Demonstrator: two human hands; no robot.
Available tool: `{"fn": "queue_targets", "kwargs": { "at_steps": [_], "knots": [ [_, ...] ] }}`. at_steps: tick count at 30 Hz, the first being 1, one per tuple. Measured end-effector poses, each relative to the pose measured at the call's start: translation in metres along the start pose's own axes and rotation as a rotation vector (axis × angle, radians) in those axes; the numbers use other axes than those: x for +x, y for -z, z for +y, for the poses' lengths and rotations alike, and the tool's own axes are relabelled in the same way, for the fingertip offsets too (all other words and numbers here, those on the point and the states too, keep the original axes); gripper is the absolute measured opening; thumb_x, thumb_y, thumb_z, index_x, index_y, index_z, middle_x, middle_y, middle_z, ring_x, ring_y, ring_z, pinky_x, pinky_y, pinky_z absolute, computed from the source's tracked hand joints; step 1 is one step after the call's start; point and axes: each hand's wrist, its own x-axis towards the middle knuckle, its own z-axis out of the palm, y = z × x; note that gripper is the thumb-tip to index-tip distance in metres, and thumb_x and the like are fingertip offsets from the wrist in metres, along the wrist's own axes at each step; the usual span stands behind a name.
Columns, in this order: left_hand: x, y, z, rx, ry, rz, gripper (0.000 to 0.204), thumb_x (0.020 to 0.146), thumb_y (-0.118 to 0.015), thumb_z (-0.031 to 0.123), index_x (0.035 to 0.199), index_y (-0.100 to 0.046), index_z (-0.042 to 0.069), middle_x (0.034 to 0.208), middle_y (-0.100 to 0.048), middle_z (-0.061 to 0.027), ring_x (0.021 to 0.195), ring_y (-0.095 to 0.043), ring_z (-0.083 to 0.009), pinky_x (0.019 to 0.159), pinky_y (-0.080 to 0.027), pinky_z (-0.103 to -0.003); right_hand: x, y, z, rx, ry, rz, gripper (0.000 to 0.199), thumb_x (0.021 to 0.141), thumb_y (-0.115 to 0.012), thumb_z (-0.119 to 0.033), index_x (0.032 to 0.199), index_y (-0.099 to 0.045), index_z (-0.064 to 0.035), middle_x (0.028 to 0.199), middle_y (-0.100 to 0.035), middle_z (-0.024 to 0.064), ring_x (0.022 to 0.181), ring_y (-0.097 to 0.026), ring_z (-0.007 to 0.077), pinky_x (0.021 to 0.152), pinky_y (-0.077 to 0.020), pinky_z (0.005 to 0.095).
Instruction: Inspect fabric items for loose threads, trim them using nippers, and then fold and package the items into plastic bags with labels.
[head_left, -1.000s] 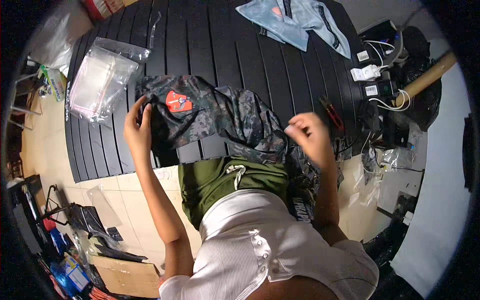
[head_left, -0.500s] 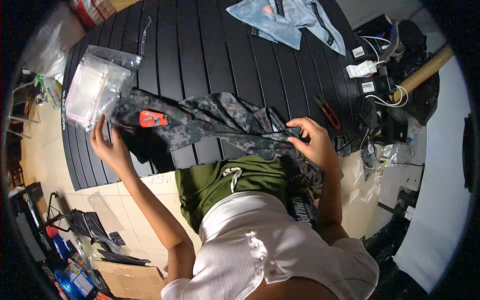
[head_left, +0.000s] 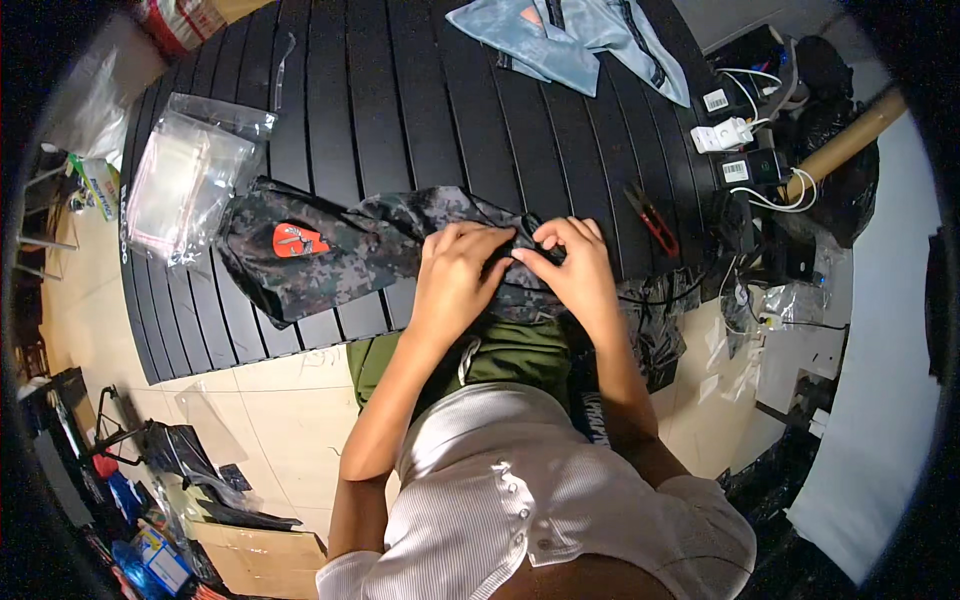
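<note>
- Head view, the work itself: a dark camouflage-patterned fabric garment with a red-orange patch lies across the near edge of the black slatted table, its left end spread flat on the slats, its right end bunched up where the two hands meet.
- Head view, the hands: the left hand lies over the bunched cloth with its fingers curled into it, and the right hand pinches a fold of the same cloth between thumb and fingertips, the two hands almost touching (how tightly the left one grips is hard to judge, since its fingertips are buried in the folds).
- Head view, the step in hand: to my eye the cloth is being gathered or folded in at its right end, with the patch end not yet drawn in.
- Head view, the next move: I'd say it calls for keeping that pinched fold steady while the loose left end is brought over evenly, so the cloth does not slide off the table edge.
- Head view, around it: a clear plastic bag lies just beside the garment's left end, a light blue-grey fabric piece sits at the far side, and a small red-handled cutter rests near the right hand.
</note>
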Motion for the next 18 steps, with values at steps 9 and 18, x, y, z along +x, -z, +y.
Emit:
{"fn": "queue_targets", "kwargs": {
  "at_steps": [9, 18],
  "knots": [
    [-0.006, -0.004, -0.009, -0.024, 0.021, 0.036, 0.036, 0.072, -0.066, 0.01, 0.107, -0.06, 0.007, 0.093, -0.061, -0.0081, 0.094, -0.054, -0.0228, 0.084, -0.037, -0.035, 0.004, 0.028, 0.026, 0.301, -0.357, -0.015, 0.02, 0.082, -0.06, -0.018, 0.082, -0.063, 0.0015, 0.068, -0.061, 0.0044, 0.06, -0.05, 0.0046, 0.053, -0.0381, 0.0213],
    [-0.007, 0.0, -0.007, -0.03, 0.013, 0.042, 0.031, 0.073, -0.066, 0.012, 0.104, -0.061, 0.008, 0.095, -0.061, -0.0074, 0.095, -0.053, -0.0229, 0.085, -0.036, -0.035, -0.025, 0.051, 0.011, 0.075, -0.216, -0.227, 0.023, 0.071, -0.072, -0.013, 0.074, -0.054, 0.0003, 0.057, -0.047, 0.0006, 0.056, -0.041, 0.0042, 0.049, -0.0347, 0.0232]
  ]
}}
